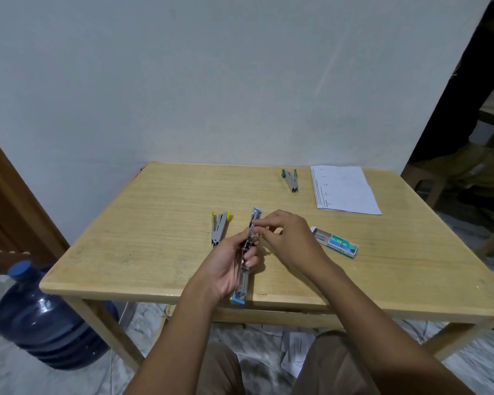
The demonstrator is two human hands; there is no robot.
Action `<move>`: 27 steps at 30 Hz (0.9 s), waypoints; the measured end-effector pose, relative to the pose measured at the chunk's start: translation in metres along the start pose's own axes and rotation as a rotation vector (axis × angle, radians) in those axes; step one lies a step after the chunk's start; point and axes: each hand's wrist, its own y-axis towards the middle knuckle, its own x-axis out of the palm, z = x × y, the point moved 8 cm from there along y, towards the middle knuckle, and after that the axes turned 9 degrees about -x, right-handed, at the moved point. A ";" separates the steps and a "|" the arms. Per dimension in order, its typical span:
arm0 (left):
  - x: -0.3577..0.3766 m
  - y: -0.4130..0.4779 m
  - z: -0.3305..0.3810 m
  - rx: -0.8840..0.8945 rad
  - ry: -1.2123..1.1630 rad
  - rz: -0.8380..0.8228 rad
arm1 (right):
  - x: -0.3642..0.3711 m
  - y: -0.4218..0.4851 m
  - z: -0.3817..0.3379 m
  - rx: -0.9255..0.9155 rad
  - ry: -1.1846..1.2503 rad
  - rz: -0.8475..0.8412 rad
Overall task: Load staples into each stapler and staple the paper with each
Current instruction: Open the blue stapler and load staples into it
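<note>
The blue stapler, swung open into one long line, is held over the near middle of the table, gripped at its hinge by the curled left hand. Its metal channel is pinched by the right hand; whether staples lie between those fingertips is too small to tell. A yellow stapler lies just left, a staple box right, and a green stapler and paper farther back.

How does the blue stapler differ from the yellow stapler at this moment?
Trim: the blue stapler has blue end caps, the yellow stapler yellow ones.
Handling: the blue stapler is gripped by the left hand while the right hand pinches its metal channel; the yellow stapler lies untouched on the table.
Pose: the blue stapler is swung out nearly straight; the yellow stapler forms a narrow V.
Both are small, metal-bodied and open.
</note>
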 end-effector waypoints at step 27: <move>-0.001 0.002 -0.002 -0.013 -0.072 -0.037 | -0.005 -0.004 -0.018 -0.323 -0.707 -0.226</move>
